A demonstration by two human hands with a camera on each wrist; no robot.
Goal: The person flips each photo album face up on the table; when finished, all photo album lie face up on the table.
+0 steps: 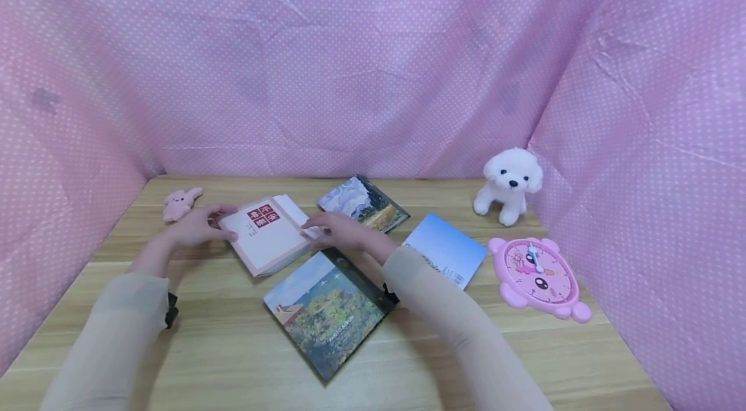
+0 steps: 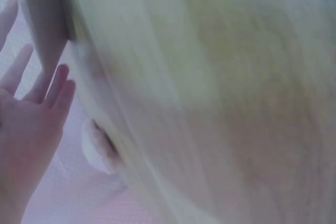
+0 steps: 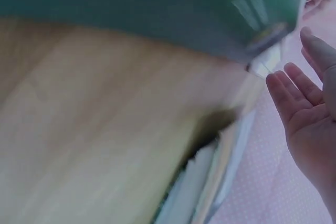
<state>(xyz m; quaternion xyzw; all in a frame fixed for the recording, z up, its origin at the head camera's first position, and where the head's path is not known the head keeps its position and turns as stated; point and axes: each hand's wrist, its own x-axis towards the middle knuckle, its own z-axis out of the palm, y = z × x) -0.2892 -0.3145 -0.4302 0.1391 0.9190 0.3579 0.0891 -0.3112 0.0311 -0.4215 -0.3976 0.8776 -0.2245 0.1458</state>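
A cream book (image 1: 265,239) with a red block of characters on its cover sits at the left of the table, between both hands. My left hand (image 1: 204,224) holds its left edge, with the thumb by the cover. At the opposite edge my right hand (image 1: 344,231) pinches the book's side, where a white strip (image 1: 294,211) shows behind the cover. In the left wrist view the left hand (image 2: 31,135) has its fingers spread along the book's edge (image 2: 44,19). The right hand's fingers appear beside a pale corner in the right wrist view.
A photo album (image 1: 332,314) lies in front of the right forearm. Behind are a painted-cover book (image 1: 364,200) and a blue book (image 1: 445,246). A pink plush (image 1: 179,204) is at left; a white toy dog (image 1: 508,184) and pink clock (image 1: 539,274) are at right.
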